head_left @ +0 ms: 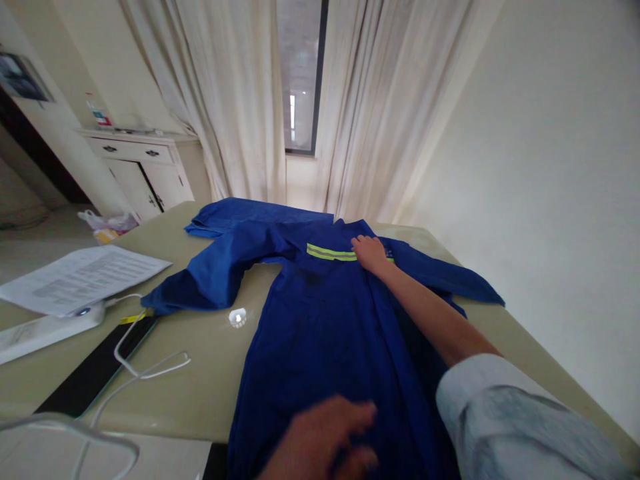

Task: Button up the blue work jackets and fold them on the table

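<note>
A blue work jacket (325,320) with a yellow-green reflective stripe (327,253) lies spread on a beige table (210,373). My right hand (369,252) reaches far across it and rests flat on the chest near the collar, at the end of the stripe, fingers stretched out. My left hand (325,440) is close to the camera and blurred, on the jacket's lower hem at the near table edge, fingers curled on the cloth. One sleeve (210,277) lies out to the left, the other (450,277) to the right.
On the table's left lie printed papers (83,275), a white device (47,327) with a white cable (145,367), a black flat panel (100,367) and a small white object (238,317). A white cabinet (145,167) and curtains (240,100) stand behind.
</note>
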The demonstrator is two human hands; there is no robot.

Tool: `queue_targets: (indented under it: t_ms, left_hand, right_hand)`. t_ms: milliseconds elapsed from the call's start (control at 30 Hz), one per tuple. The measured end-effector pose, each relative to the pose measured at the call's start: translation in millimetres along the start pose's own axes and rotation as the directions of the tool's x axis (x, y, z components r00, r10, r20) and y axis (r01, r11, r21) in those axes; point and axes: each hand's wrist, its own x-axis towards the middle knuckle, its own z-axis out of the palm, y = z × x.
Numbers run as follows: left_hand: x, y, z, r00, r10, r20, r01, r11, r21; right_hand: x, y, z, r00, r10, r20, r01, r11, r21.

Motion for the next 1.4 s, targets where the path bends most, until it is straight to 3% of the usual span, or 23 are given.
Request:
queue_targets:
  t_ms: [33,67,100,133,167,200,233,267,333,467,600,633,667,700,733,833,867,900,967,1067,1167,1267,1400]
  left_hand:
    - [2,-31,-6.5,0.942,-0.33,-0.055,0.283,0.874,-0.394]
    - [6,-63,-12.5,0.783,-0.622,-0.029,0.408,0.548,-0.731]
    - [10,-96,-17.7,0.547,-0.833,0.079,0.374,0.159,-0.914]
    - [15,-128,-22.1,0.323,-0.919,0.225,0.252,-0.145,-0.957]
    - [19,-157,-25.7,0.145,-0.928,0.342,0.104,-0.33,-0.938]
    - [23,-182,-28.7,0.017,-0.908,0.419,-0.023,-0.419,-0.908]
    - [27,-203,-31.0,-0.093,-0.889,0.448,-0.11,-0.438,-0.892]
    - [29,-221,-32.7,-0.172,-0.881,0.441,-0.171,-0.414,-0.894]
    - [29,-245,-34.9,-0.267,-0.886,0.378,-0.22,-0.326,-0.92]
    - [24,-272,-35.9,-0.334,-0.906,0.261,-0.197,-0.203,-0.959]
    - [30,-289,-36.8,-0.449,-0.893,0.034,-0.054,-0.011,-0.999]
    - [35,-292,-36.7,-0.46,-0.887,-0.039,-0.005,0.046,-0.999]
    - [39,-294,-35.9,-0.445,-0.889,-0.11,0.049,0.098,-0.994]
    - [44,-295,-34.1,-0.399,-0.897,-0.19,0.11,0.159,-0.981]
    - [48,-296,-31.0,-0.323,-0.905,-0.276,0.181,0.227,-0.957]
    - [54,-292,-12.2,-0.022,-0.875,-0.483,0.421,0.43,-0.798]
    - [52,-290,-3.3,0.036,-0.863,-0.504,0.493,0.454,-0.742]
    - [50,-287,6.1,0.053,-0.864,-0.501,0.56,0.441,-0.701]
    - [42,-283,24.2,0.018,-0.889,-0.457,0.681,0.346,-0.645]
    - [33,-281,41.8,-0.029,-0.912,-0.41,0.744,0.255,-0.618]
    - [29,-285,47.5,0.021,-0.901,-0.434,0.733,0.309,-0.606]
    - [28,-288,50.4,0.055,-0.892,-0.449,0.719,0.348,-0.602]
    - [27,-291,57.4,0.077,-0.895,-0.439,0.721,0.354,-0.596]
  right_hand:
    - [-15,-6,-2,0.999,-0.034,-0.016,0.035,0.999,0.029]
    - [-32,-12,-3,0.997,-0.072,-0.032,0.074,0.995,0.066]
    - [-50,-17,-3,0.993,-0.106,-0.047,0.111,0.988,0.107]
    - [-67,-20,-1,0.989,-0.132,-0.065,0.14,0.979,0.148]
    - [-83,-21,2,0.986,-0.141,-0.085,0.155,0.97,0.187]
    - [-96,-20,6,0.986,-0.13,-0.108,0.151,0.962,0.228]
    - [-107,-18,12,0.986,-0.095,-0.136,0.13,0.951,0.281]
    - [-115,-15,18,0.985,-0.04,-0.166,0.097,0.931,0.352]
    - [-124,-7,32,0.967,0.108,-0.231,0.03,0.852,0.523]
    - [-125,6,59,0.874,0.413,-0.256,-0.093,0.66,0.746]
    - [-123,10,78,0.881,0.465,-0.089,-0.185,0.512,0.839]
    - [-124,10,80,0.892,0.447,-0.075,-0.17,0.483,0.859]
    - [-125,10,82,0.9,0.429,-0.079,-0.142,0.459,0.877]
    - [-126,10,83,0.906,0.412,-0.094,-0.107,0.44,0.892]
    - [-127,9,83,0.911,0.397,-0.114,-0.071,0.422,0.904]
    - [-126,8,80,0.914,0.37,-0.166,0.031,0.346,0.938]
    - [-123,8,79,0.915,0.365,-0.173,0.054,0.312,0.948]
    - [-117,9,77,0.917,0.362,-0.171,0.066,0.283,0.957]
    - [-97,13,73,0.914,0.381,-0.135,0.027,0.276,0.961]
    - [-53,22,62,0.884,0.462,-0.069,-0.17,0.456,0.874]
    - [-6,29,51,0.86,0.509,-0.023,-0.372,0.658,0.655]
    - [29,28,48,0.857,0.514,0.041,-0.449,0.705,0.549]
    - [52,15,54,0.866,0.495,0.067,-0.464,0.749,0.472]
